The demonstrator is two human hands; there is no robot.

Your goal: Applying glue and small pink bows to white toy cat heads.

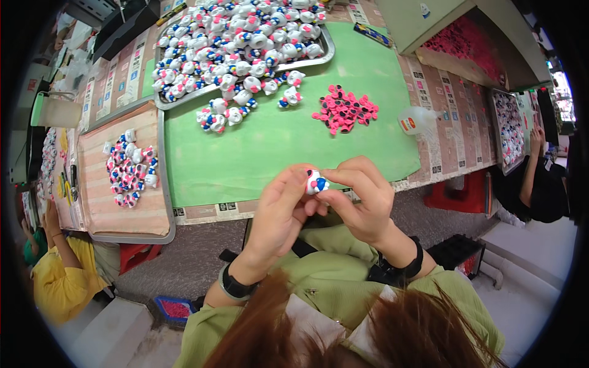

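Between the fingers of both hands, just over the table's front edge, is a small white figurine [316,183] with blue and pink parts. My left hand [281,205] pinches it from the left. On the other side, the thumb and forefinger of my right hand [362,199] close on it too. Beyond them, a pile of small pink and black pieces [345,110] lies on the green mat [245,165]. Several loose figurines [226,115] rest on the mat in front of a metal tray [328,52] heaped with more of them.
At left, a tray [123,230] lined with pinkish cloth holds a cluster of figurines [130,165]. A clear bottle [419,120] stands right of the pink pieces. A pale box [423,24] with pink pieces is at the far right. Other people sit at both sides, one in a yellow shirt [64,285].
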